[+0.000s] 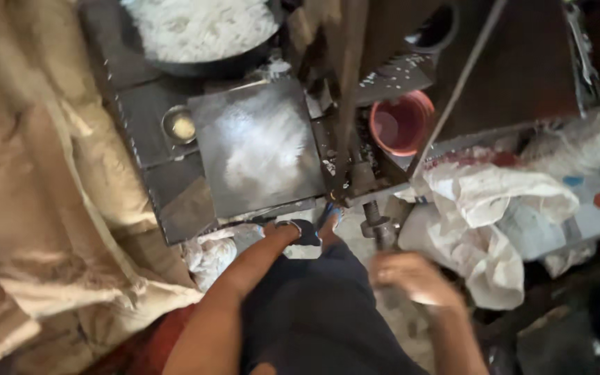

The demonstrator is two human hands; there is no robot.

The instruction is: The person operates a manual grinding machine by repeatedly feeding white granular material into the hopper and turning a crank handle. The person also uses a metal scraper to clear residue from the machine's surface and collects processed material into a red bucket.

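Observation:
My left hand (280, 232) reaches forward to the near edge of a metal bench and rests on a small dark object (307, 232); its fingers are hard to make out. My right hand (414, 278) hovers blurred over the floor to the right, fingers loose, with nothing visible in it. Just beyond the left hand lies a square metal plate (258, 146) dusted with white powder. My dark shorts (314, 312) fill the bottom centre, and a foot in a blue sandal (330, 217) shows beside the dark object.
A dark pan of white strands (199, 28) sits at the top. A small metal bowl (180, 126) and a red plastic bowl (403, 122) flank the plate. An upright machine post (348, 104) stands between them. White sacks (487, 215) lie right, tan cloth (36, 173) left.

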